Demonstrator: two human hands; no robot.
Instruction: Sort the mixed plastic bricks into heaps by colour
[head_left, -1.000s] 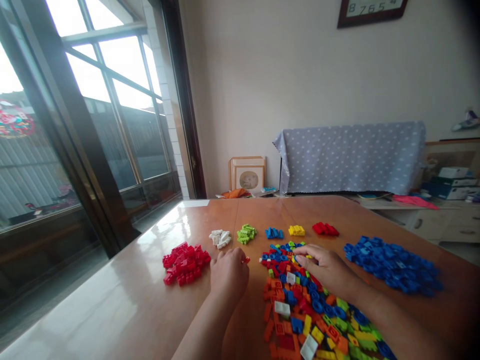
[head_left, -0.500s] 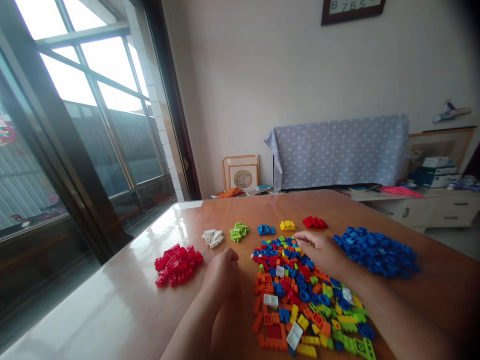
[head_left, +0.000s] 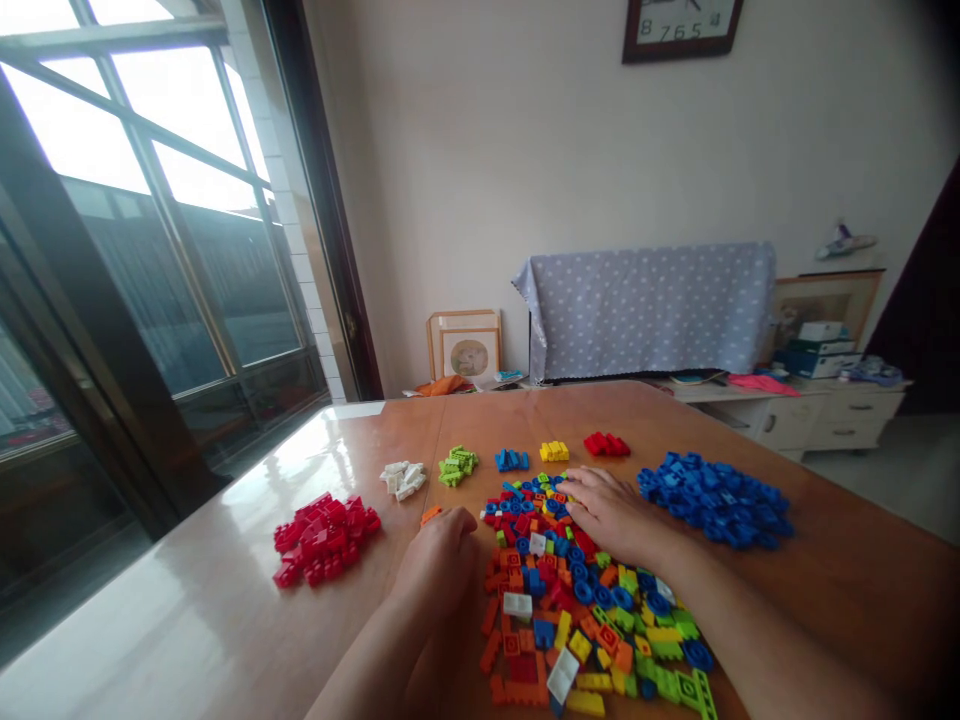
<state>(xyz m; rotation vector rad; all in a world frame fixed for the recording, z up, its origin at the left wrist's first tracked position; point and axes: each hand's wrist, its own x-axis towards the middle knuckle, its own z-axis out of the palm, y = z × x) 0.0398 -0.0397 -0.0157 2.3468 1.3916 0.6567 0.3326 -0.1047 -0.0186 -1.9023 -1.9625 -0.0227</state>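
My left hand [head_left: 437, 558] is closed at the left of the mixed brick pile, with an orange brick [head_left: 430, 514] showing just beyond its fingers; whether it grips that brick is hidden. Over the far right part of the mixed pile [head_left: 555, 600], my right hand [head_left: 606, 508] lies with its fingers spread, touching the bricks. Small separate heaps stand along the far side: white [head_left: 405, 480], light green [head_left: 457, 465], blue [head_left: 511, 460], yellow [head_left: 554, 451] and red [head_left: 606, 444].
A larger red heap [head_left: 326, 538] sits on the left of the wooden table [head_left: 187, 600]. To the right lies a big blue heap [head_left: 716, 497]. Behind the table are a cloth-covered object [head_left: 645, 310], a white cabinet [head_left: 840, 420] and framed pictures [head_left: 469, 355].
The view has turned slightly right. An orange brick now shows by my left hand. My right hand's fingers have spread over the pile.
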